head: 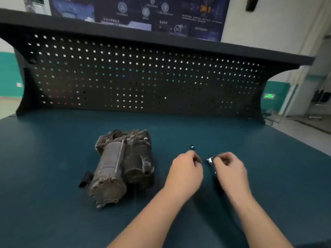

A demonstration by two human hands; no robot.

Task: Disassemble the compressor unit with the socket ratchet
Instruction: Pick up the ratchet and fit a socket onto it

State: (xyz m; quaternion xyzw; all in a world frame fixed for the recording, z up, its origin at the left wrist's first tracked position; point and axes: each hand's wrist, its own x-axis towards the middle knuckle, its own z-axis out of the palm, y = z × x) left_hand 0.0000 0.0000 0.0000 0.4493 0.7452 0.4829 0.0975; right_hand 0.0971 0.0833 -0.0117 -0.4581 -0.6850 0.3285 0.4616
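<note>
A dirty grey compressor unit lies on the dark teal bench top, left of centre, its round end cap toward me. To its right, my left hand pinches a small shiny metal piece, likely a socket or bit, whose tip pokes out past the fingers. My right hand grips the chrome head of the socket ratchet; its dark handle runs back under the palm and is mostly hidden. The two hands are a short gap apart, with the metal parts facing each other.
A black pegboard back panel with a shelf above it closes off the far side of the bench. The bench's right edge drops to a floor area at the right. A poster hangs on the wall behind.
</note>
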